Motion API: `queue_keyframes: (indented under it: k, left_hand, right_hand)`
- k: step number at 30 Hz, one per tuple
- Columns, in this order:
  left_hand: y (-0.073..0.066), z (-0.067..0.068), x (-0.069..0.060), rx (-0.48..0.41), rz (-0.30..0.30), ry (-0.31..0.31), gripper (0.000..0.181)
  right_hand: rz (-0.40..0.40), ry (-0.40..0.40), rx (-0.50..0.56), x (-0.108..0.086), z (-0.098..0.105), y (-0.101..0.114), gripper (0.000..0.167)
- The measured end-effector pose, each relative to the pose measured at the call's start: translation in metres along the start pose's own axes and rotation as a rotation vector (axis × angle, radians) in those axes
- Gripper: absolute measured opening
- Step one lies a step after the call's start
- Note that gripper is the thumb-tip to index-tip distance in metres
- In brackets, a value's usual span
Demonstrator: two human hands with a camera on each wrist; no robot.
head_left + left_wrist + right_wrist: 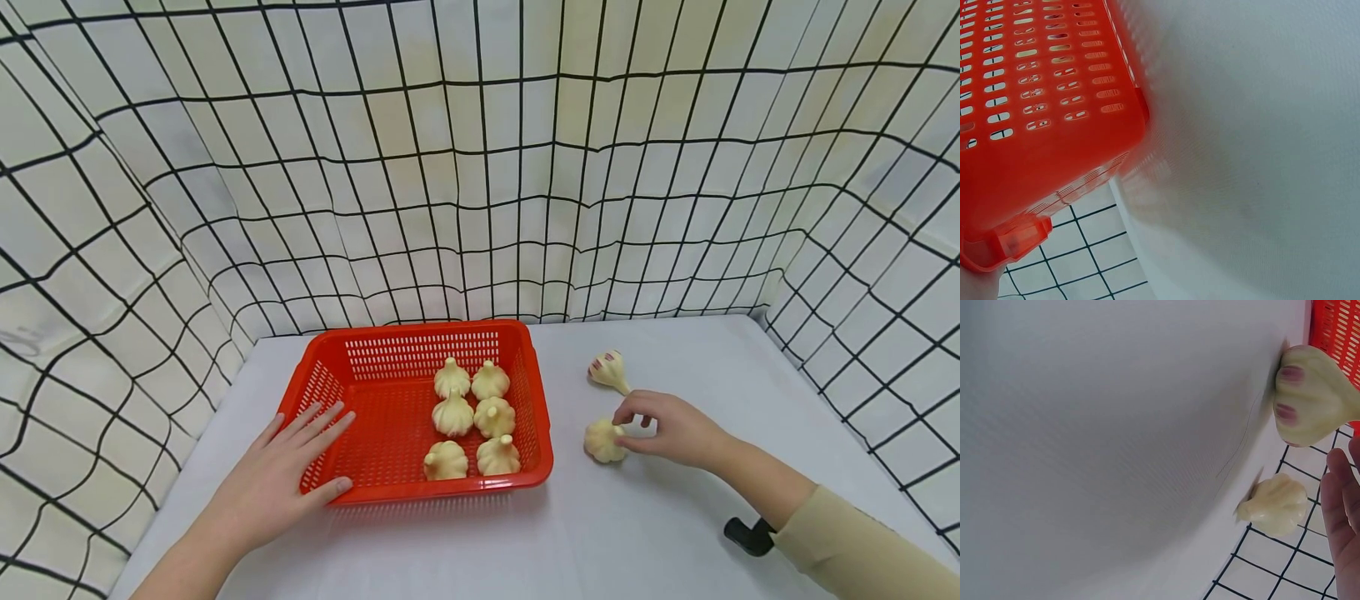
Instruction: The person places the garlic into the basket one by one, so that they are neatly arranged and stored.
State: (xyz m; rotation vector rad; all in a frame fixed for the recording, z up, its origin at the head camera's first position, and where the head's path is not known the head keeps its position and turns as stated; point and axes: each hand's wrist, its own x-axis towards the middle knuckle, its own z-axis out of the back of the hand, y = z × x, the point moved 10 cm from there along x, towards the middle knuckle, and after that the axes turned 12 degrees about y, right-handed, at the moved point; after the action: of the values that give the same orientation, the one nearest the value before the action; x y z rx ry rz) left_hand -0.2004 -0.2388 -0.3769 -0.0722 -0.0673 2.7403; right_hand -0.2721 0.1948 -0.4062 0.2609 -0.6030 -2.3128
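My left hand (pixel 281 475) lies spread over the left rim of a red plastic basket (pixel 435 492), fingers straight. In the left wrist view, a bit of that hand shows under the basket's (pixel 1054 144) handle. Several pale garlic bulbs (pixel 452 414) sit in the basket's right half. Right of the basket, my right hand (pixel 671 429) is at the stem of a garlic bulb (pixel 602 442) on the table, thumb and forefinger bent and apart around it. The right wrist view shows purple patches on the nearer bulb (pixel 1310 397). Behind it lies another purple-marked bulb (pixel 607 369).
A white cloth covers the table (pixel 585 533). Black netting (pixel 517 175) over white sheeting stands around the back and sides. A black cylindrical thing (pixel 748 537) shows by the right sleeve (pixel 840 533).
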Motion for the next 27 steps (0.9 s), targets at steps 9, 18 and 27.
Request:
queue_keyframes:
  k: [9, 18, 27]
  left_hand:
    - [0.001, -0.001, 0.000, 0.006, 0.002, 0.004, 0.080]
    - [0.001, 0.000, 0.000, 0.005, 0.001, 0.000, 0.080]
    - [0.001, 0.001, 0.001, 0.000, 0.007, 0.018, 0.080]
  right_hand:
    - [-0.045, 0.011, -0.003, 0.002, -0.001, -0.001, 0.020]
    - [-0.008, -0.004, 0.006, 0.006, 0.003, 0.006, 0.018]
    - [0.012, -0.049, -0.033, 0.011, 0.025, 0.016, 0.021]
